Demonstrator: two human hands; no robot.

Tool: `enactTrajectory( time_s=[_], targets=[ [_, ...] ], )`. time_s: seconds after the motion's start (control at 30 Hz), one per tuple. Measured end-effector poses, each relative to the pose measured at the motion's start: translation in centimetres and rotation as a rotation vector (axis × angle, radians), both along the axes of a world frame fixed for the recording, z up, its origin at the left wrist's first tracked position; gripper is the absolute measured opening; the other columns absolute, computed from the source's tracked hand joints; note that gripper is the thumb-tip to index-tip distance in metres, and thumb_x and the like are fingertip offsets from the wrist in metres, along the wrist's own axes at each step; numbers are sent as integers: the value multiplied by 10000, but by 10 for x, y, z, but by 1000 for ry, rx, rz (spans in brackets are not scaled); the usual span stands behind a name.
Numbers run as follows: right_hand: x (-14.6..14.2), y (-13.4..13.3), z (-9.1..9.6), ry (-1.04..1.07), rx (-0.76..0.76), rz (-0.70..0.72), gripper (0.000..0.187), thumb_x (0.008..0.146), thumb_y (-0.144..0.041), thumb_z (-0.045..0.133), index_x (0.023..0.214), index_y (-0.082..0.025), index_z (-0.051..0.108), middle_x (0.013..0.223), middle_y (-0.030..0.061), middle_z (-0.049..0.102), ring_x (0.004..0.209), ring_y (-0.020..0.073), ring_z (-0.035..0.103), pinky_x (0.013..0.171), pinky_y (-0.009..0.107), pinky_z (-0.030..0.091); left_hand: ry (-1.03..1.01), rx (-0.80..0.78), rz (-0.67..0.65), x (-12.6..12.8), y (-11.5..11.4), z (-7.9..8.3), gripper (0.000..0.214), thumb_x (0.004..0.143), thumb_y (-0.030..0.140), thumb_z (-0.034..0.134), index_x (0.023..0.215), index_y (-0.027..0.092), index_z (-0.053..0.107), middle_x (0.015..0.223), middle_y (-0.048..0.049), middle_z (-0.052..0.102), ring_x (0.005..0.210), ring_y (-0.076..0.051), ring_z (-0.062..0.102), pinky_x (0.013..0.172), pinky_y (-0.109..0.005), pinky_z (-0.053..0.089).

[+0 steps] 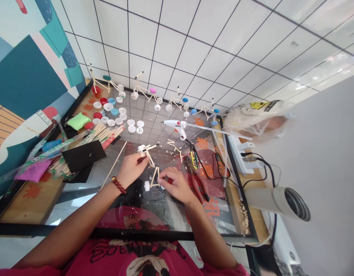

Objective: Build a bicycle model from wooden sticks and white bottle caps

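My left hand (133, 168), with a dark red bead bracelet on its wrist, pinches a small frame of wooden sticks (149, 156) that has a white bottle cap and a dark-tipped stick at its far end. Close beside it, my right hand (175, 184) has its thumb and fingers closed on a triangle of wooden sticks (155, 177). A white cap (147, 186) sits at the triangle's left corner; another white piece is partly hidden by my right fingers. The two stick pieces are near each other, and whether they touch I cannot tell.
Beyond my hands lie a white glue gun (177, 125) and red-handled pliers (195, 178). Bottle caps (108, 107), wooden sticks (100, 132) and a black sheet (84, 155) cover the left side. Finished-looking stick models (140, 90) line the tiled wall. A black cable (205, 168) runs right.
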State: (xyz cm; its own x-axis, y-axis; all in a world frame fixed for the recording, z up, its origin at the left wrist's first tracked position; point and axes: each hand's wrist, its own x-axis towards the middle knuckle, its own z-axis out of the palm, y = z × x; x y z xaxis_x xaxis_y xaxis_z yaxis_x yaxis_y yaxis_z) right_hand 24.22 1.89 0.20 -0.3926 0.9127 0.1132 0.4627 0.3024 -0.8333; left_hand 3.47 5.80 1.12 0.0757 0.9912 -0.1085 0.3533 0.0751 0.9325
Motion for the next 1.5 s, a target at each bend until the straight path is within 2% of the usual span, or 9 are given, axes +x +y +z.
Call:
enactTrajectory(
  time_s=[0.1, 0.17, 0.23, 0.33, 0.53, 0.9, 1.1, 1.3, 1.5],
  targets=[
    [0, -1, 2, 20, 0, -7, 199, 928, -338, 624, 770, -221, 651, 736, 1, 682, 718, 154, 603, 789, 328, 408, -32, 28, 4, -6, -18, 14, 208, 816, 335, 653, 907, 188, 770, 744, -49, 715, 628, -171, 604, 593, -254, 440],
    [-1, -2, 3, 29, -2, 0, 191, 930, -331, 622, 775, -223, 653, 736, 1, 681, 712, 155, 599, 772, 323, 408, -66, 35, 5, -8, -32, 21, 198, 812, 347, 678, 899, 194, 771, 799, -66, 730, 664, -179, 632, 609, -256, 468],
    [-1, -3, 3, 35, 0, 18, 182, 929, -330, 625, 782, -228, 658, 734, -1, 684, 712, 156, 603, 769, 322, 407, -148, -35, -11, -6, -44, 22, 194, 802, 357, 695, 876, 193, 767, 776, -64, 722, 646, -175, 626, 588, -253, 474],
    [-3, -4, 2, 37, 12, 41, 173, 923, -323, 637, 780, -230, 658, 726, -9, 684, 707, 151, 609, 780, 325, 402, -275, -171, -43, 3, -52, 15, 202, 763, 356, 724, 857, 181, 757, 734, -54, 705, 612, -162, 600, 556, -245, 463],
    [-7, -7, 1, -16, 66, 25, 118, 903, -260, 639, 791, -222, 639, 721, -12, 672, 696, 146, 597, 772, 319, 387, -338, -277, -41, 13, -50, 7, 220, 743, 379, 706, 774, 162, 724, 560, -11, 619, 463, -126, 519, 454, -230, 401],
    [-13, -6, -2, -54, 35, -126, 136, 910, -280, 621, 794, -230, 675, 699, -6, 679, 682, 153, 606, 729, 295, 428, -395, -373, 58, 16, -43, 7, 269, 679, 415, 722, 731, 155, 673, 502, 38, 550, 422, -90, 487, 409, -195, 395],
    [-15, -4, 0, -22, 30, -156, 138, 898, -258, 613, 777, -224, 671, 702, -7, 689, 661, 146, 617, 723, 287, 446, -397, -378, 69, 17, -40, 6, 266, 685, 410, 720, 739, 154, 671, 478, 40, 546, 414, -90, 492, 409, -190, 401],
    [-19, -4, 3, -66, 36, -179, 140, 902, -236, 596, 787, -220, 674, 711, -4, 696, 674, 151, 631, 725, 290, 442, -417, -368, 77, 18, -38, 5, 245, 690, 396, 723, 723, 161, 663, 508, 52, 538, 384, -72, 469, 361, -177, 332],
    [-19, -5, 3, -82, 56, -182, 138, 895, -218, 601, 774, -224, 668, 700, -6, 686, 667, 154, 627, 713, 290, 442, -428, -366, 70, 18, -38, -1, 238, 697, 397, 727, 729, 169, 670, 567, 36, 573, 447, -111, 559, 428, -214, 454]
  ],
)
